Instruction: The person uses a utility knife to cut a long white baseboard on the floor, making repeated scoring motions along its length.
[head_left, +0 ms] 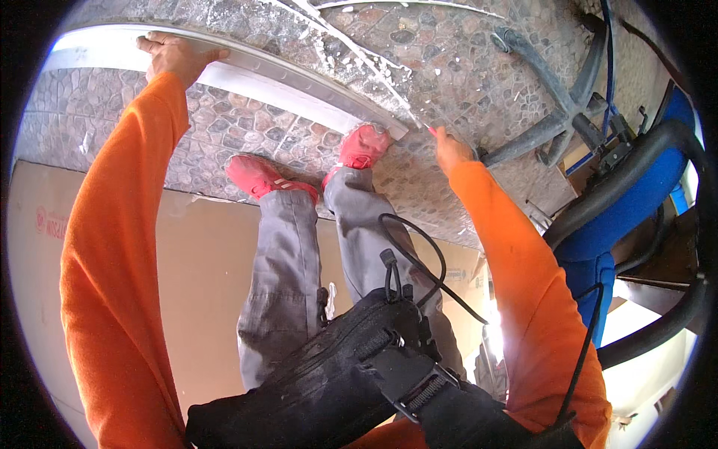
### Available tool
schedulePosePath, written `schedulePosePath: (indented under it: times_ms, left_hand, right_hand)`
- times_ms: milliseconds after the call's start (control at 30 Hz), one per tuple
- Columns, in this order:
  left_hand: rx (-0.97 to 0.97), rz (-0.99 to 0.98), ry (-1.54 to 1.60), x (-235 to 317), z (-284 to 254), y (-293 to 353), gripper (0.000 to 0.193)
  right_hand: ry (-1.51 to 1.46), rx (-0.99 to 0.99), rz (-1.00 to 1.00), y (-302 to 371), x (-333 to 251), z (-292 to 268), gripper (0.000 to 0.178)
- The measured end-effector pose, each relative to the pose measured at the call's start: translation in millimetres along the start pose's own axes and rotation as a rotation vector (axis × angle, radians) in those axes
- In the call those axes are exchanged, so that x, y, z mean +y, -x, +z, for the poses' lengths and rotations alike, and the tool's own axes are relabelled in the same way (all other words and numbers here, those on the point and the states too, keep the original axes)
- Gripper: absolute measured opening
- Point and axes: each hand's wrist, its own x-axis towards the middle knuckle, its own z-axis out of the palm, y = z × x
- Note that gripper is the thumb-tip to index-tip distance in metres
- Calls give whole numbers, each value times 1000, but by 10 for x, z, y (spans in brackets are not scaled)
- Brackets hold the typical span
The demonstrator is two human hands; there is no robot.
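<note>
A long metal straightedge (pixel 299 77) lies along a white strip of board (pixel 288 99) on the stone-patterned floor. My left hand (pixel 178 57) presses on the straightedge near its left end, thumb and fingers spread apart. Past the right end of the strip, my right hand (pixel 453 152) is closed round a small red tool (pixel 432 131) with a thin pale tip. It looks like a utility knife, mostly hidden in the fingers. My right foot in a red shoe (pixel 366 145) touches the strip near its right end. The other red shoe (pixel 262 176) stands on the floor nearby.
Thin white offcuts (pixel 359 54) and crumbs lie beyond the straightedge. At the right are a grey star-shaped chair base (pixel 557 112) and a blue chair part (pixel 598 232) with black arms. Brown board (pixel 202 277) lies behind my legs. A black bag (pixel 314 374) hangs at my waist.
</note>
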Motion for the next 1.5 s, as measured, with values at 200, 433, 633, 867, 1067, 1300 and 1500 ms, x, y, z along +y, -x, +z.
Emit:
schedulePosePath:
  times_ms: [200, 433, 633, 867, 1067, 1300, 1500]
  left_hand:
    - [36, -3, 0, 29, -6, -10, 149]
    - [-79, 102, -453, 95, -120, -73, 136]
    - [-97, 64, -121, 82, -282, 139, 142]
    - [87, -3, 511, -260, -11, 521, 106]
    - [-89, -142, 1143, -495, 139, 441, 91]
    - [-390, -145, 1615, -134, -364, 180, 90]
    - [-233, 125, 1668, 226, -501, 192, 60]
  right_hand:
    - [-21, 76, -133, -261, -496, -370, 27]
    - [-220, 504, 71, -300, -184, -433, 28]
    - [-236, 536, -264, -87, -1042, -332, 46]
    - [-242, 500, -198, -272, -2166, -808, 65]
    - [-312, 560, -269, -311, -2128, -734, 53]
    - [-198, 724, -243, -522, -1754, -1026, 50]
    - [-195, 773, -131, -442, -1553, -1129, 49]
